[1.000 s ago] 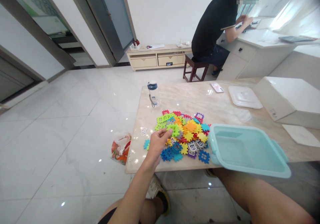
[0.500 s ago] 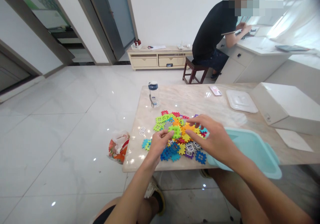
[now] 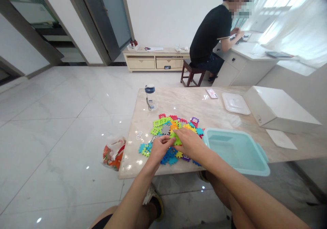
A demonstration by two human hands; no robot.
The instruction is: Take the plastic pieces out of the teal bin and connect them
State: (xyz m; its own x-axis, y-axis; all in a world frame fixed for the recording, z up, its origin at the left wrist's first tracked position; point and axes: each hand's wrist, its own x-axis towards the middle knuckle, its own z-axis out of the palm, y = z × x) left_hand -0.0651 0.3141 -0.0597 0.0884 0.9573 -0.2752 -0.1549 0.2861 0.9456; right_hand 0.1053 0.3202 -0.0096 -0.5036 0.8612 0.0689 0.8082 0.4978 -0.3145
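Observation:
My left hand (image 3: 160, 148) pinches the near-left edge of a lime-green interlocking toy tile (image 3: 176, 139). From the other side my right hand (image 3: 191, 143) closes on that same tile, and its fingers cover part of it. Below and around both hands lies a loose pile of notched plastic tiles, among them other green tiles (image 3: 160, 122), a grey tile (image 3: 166, 130), blue tiles (image 3: 167, 156) and a purple tile (image 3: 194, 121). My right hand and forearm hide some of the pile.
A pale turquoise tub (image 3: 235, 150) stands right of the pile. Behind are a water bottle (image 3: 151, 97), a phone (image 3: 212, 93), a white lid (image 3: 235, 103) and a large white box (image 3: 278, 108). A seated person (image 3: 211, 34) works at a counter across the room.
My right hand, open beside the green tile before, has come left and closed on it. My left hand keeps its pinch. The whole view has shifted slightly.

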